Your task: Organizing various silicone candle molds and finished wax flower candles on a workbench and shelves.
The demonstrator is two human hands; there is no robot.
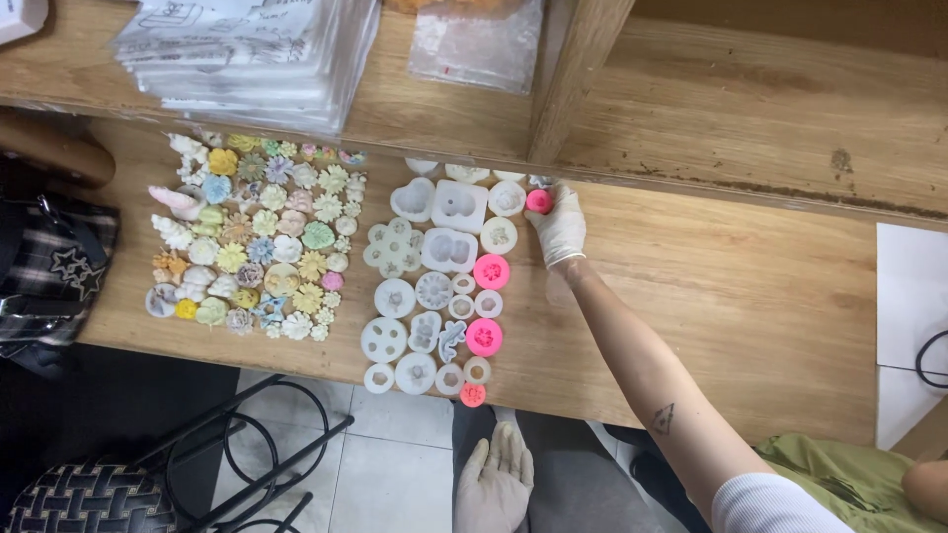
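Observation:
My right hand (559,226), in a white glove, reaches across the wooden table (711,296) and pinches a small round pink mould (538,201) at the far end of a cluster of white and pink silicone moulds (434,286). My left hand (494,482), also gloved, rests palm up and empty below the table's near edge, fingers apart. Left of the moulds lies a patch of several pastel cast flowers and shells (257,237).
A wooden shelf (750,109) above the table carries a stack of clear plastic bags (252,54) and another bag (476,39). White paper (908,296) lies at the right edge. A black metal stool (247,444) and a dark bag (49,276) stand at left.

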